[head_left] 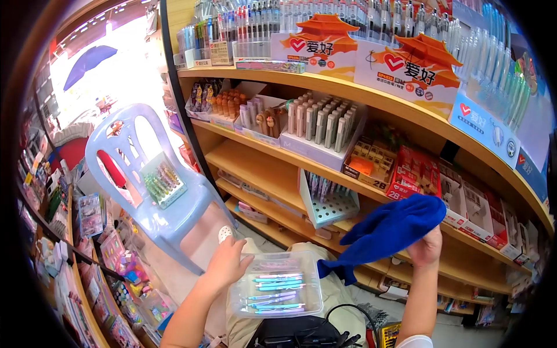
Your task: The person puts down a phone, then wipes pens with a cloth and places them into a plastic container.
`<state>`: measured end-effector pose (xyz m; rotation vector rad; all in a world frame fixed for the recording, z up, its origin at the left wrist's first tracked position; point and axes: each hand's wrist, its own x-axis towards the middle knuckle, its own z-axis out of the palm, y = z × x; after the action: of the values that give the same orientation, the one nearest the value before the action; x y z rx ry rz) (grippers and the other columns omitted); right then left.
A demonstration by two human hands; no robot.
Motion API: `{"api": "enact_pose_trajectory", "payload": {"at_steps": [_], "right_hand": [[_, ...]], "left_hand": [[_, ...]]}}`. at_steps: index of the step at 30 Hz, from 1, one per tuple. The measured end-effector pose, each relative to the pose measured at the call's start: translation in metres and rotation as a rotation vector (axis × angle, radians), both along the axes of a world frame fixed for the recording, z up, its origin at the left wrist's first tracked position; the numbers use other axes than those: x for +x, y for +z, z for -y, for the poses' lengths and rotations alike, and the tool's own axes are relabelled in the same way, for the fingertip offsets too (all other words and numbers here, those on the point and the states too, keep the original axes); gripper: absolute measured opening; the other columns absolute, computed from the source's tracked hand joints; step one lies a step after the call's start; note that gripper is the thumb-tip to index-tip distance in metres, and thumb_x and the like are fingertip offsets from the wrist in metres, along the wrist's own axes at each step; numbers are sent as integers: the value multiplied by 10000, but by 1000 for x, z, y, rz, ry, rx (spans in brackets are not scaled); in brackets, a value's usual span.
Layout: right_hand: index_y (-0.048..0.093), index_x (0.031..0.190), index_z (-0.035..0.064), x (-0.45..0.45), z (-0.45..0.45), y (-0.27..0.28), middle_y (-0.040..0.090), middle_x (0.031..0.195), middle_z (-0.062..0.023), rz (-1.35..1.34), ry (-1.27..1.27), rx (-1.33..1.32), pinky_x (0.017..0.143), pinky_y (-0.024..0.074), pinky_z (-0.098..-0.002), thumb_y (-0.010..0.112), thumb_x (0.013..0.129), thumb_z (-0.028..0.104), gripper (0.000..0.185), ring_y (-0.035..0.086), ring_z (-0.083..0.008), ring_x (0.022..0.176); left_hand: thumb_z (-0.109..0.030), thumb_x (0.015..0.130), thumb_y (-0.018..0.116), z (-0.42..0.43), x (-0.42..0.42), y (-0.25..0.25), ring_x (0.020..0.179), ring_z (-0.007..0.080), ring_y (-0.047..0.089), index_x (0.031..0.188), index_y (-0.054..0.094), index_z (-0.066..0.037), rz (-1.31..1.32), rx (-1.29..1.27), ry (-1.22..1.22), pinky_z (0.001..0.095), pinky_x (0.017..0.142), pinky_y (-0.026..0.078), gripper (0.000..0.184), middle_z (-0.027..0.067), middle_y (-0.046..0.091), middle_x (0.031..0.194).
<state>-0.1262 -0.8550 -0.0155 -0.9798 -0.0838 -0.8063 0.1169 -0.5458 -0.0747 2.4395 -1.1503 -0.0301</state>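
A clear plastic box [316,293] rests on my lap with several blue, teal and purple pens [278,285] lying inside. My left hand [228,264] is at the box's upper left corner, its fingers bent around the rim. In my right hand [426,248], raised to the right of the box, is a bunched blue cloth [386,229]. The cloth stretches leftward, and its lower end hangs beside the box's right edge. A pale box of pens [328,213] stands tilted on the shelf just beyond the cloth.
A light blue plastic chair [191,211] stands at the left, bearing a tray of pens [164,181]. Wooden shelves [255,159] curve ahead with boxed stationery and upright pens. Low racks of packaged goods [116,255] line the left side. A black bag [296,332] lies against my body.
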Motion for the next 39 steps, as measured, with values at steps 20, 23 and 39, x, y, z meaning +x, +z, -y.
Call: {"api": "enact_pose_trajectory", "payload": {"at_steps": [20,23,39], "right_hand": [[510,1020,46,-51,17,-77,578,955,-106,-329,-361,-55,787,456,-324,459,860,258,270,554,-211,865],[544,904,19,-45,16,-84,589,847,-111,-243,-463,130,700,468,-318,486,821,196,203,562,-207,773],[489,768,85,45,25,-143,498,695,-47,-433,112,154,587,408,-300,431,850,252,194,488,-178,657]], "left_hand": [[-275,762,558,217,22,-43,792,354,584,856,542,19,-152,3,42,433,698,457,310,221,598,817],[-214,758,539,219,22,-48,805,371,574,860,533,31,-136,-43,48,445,722,449,265,236,591,830],[-127,712,615,225,5,-27,834,327,490,917,522,-21,60,-417,-184,377,701,417,249,155,459,890]]}}
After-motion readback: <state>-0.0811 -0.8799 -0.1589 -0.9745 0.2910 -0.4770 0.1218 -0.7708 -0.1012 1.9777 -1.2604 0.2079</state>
